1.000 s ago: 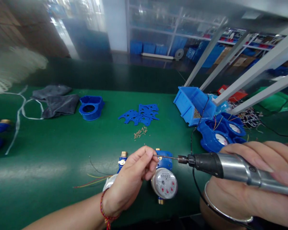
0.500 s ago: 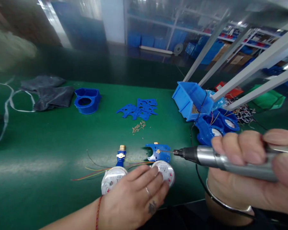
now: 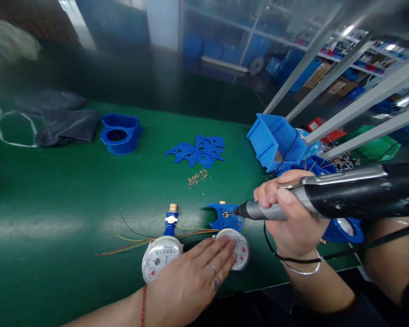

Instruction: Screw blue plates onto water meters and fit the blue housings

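Note:
My left hand [image 3: 199,274] lies flat, fingers stretched out, over the right-hand water meter [image 3: 240,252] and partly hides its white dial. A second water meter [image 3: 162,256] with a brass-threaded end sits just left of it, close to my wrist. My right hand [image 3: 289,218] is wrapped round an electric screwdriver [image 3: 341,190] held almost level. Its tip points left at the middle of a blue bracket plate [image 3: 226,220], which lies above the right meter's dial. Whether the tip touches a screw there is too small to tell.
Loose small screws [image 3: 198,177] lie beyond the meters, below a pile of blue plates [image 3: 199,151]. A blue housing [image 3: 121,134] and dark cloth [image 3: 66,127] are at left. A blue bin [image 3: 276,141] stands right, near grey metal posts [image 3: 306,59]. The screwdriver's black cord [image 3: 272,250] hangs below my right hand.
My right hand and the screwdriver have moved left, bringing the tool's nose close over the blue plate. My left hand has stayed on the right meter, its fingers now flatter.

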The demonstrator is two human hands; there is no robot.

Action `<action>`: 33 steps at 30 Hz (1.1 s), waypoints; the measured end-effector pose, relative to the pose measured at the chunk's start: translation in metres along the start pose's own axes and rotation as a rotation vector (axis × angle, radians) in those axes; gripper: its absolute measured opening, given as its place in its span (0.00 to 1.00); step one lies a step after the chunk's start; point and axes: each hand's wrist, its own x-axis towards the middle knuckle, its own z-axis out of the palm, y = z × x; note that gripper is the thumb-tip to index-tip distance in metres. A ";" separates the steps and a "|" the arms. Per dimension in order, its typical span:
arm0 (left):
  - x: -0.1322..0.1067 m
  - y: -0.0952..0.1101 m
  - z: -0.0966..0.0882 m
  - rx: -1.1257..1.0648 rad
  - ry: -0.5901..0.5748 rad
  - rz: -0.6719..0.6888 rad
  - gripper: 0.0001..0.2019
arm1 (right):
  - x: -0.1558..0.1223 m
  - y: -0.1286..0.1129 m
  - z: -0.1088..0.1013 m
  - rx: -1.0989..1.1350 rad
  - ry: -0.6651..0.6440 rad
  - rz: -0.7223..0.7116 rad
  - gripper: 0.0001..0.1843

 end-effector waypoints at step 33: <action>0.000 -0.001 -0.001 -0.170 0.015 -0.026 0.24 | -0.016 0.013 0.008 -0.208 -0.057 -0.026 0.08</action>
